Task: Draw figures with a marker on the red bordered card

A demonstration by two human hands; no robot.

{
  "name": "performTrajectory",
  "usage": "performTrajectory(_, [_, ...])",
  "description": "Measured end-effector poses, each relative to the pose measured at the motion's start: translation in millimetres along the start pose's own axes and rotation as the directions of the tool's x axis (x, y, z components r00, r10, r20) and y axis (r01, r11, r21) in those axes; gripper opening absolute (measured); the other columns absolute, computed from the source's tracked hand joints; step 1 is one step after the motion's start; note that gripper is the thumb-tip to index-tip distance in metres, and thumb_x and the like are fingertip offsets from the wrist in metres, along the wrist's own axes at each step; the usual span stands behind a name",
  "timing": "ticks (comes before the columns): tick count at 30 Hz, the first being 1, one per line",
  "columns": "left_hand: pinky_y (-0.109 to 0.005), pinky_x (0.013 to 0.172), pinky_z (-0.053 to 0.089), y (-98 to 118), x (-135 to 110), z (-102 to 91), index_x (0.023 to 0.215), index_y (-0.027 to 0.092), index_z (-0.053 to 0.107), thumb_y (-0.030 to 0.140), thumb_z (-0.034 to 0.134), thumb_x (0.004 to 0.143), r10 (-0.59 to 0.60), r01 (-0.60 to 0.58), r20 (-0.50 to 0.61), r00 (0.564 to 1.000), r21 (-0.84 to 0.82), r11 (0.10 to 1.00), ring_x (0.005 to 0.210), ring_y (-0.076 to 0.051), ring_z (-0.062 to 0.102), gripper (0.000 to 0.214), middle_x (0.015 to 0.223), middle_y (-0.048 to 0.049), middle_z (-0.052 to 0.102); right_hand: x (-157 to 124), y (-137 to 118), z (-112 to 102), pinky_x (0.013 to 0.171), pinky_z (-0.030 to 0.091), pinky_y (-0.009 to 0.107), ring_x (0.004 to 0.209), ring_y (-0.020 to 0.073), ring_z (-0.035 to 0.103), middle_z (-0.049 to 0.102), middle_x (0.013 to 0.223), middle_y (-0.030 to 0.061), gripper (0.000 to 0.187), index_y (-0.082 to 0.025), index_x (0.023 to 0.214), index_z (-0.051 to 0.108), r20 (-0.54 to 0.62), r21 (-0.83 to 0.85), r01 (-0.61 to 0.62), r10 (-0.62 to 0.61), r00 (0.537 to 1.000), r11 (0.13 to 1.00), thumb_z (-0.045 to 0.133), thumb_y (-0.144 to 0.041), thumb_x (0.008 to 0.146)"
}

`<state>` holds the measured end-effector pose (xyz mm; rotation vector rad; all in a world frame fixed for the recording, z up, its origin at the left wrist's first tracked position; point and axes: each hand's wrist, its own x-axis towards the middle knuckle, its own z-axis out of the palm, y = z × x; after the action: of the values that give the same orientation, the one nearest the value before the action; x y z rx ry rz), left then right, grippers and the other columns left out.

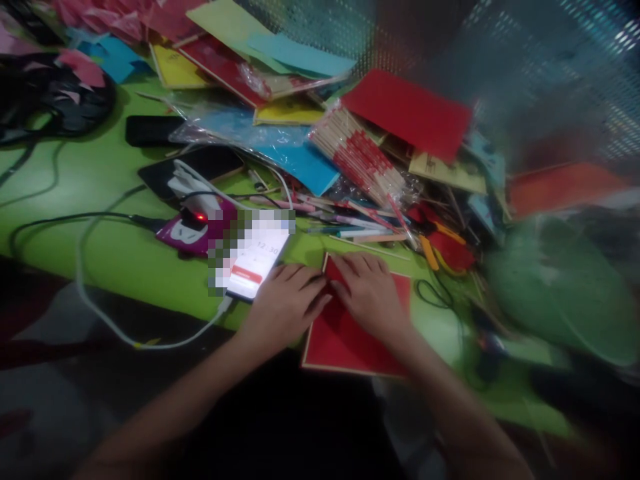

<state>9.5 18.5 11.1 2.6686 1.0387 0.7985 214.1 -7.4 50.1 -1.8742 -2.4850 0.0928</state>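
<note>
A red rectangular panel [357, 340] with pale stick-like strips along its edges lies at the near edge of the green table. My left hand [285, 300] comes in from the left, its bent fingers and thumb closed at the panel's upper left edge. Over the panel's upper part rests my right hand [370, 290], its fingers curled down toward the same corner and gripping there. The fingertips nearly meet, and what lies right under them is hidden. Just beyond my left hand is a lit phone [257, 257] with a white cable plugged in.
A purple power strip [200, 230] with cords and a dark phone [200, 167] lie left. Behind are a bundle of red-and-tan sticks [357, 150], coloured panels, pens [370, 230] and orange-handled scissors [433, 253]. A translucent green rounded object [560, 287] stands right.
</note>
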Motion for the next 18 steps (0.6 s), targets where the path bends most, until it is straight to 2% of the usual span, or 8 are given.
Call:
performTrajectory(9, [-0.045, 0.086, 0.056, -0.2, 0.0, 0.4, 0.114, 0.019, 0.077, 0.031, 0.057, 0.107, 0.001, -0.001, -0.006, 1.0, -0.008, 1.0, 0.101, -0.027, 0.07, 0.025, 0.116, -0.009, 0.079, -9.5, 10.2, 2.8, 0.112, 0.043, 0.045, 0.131, 0.0296, 0.059, 0.069, 0.144, 0.0129, 0.046, -0.022, 0.153, 0.058, -0.048, 0.019, -0.02, 0.021, 0.999, 1.0, 0.045, -0.037, 0.111])
performTrajectory(18, [-0.045, 0.087, 0.055, -0.7, -1.4, 2.6, 0.117, 0.02, 0.077, 0.032, 0.057, 0.107, -0.008, 0.008, -0.01, 1.0, -0.019, 1.0, 0.102, -0.026, 0.071, 0.025, 0.118, -0.0088, 0.079, -9.0, 7.4, 2.9, 0.112, 0.044, 0.045, 0.131, 0.0302, 0.059, 0.07, 0.143, 0.0141, 0.047, -0.02, 0.152, 0.059, -0.021, 0.03, -0.014, 0.015, 1.0, 0.999, 0.046, -0.037, 0.111])
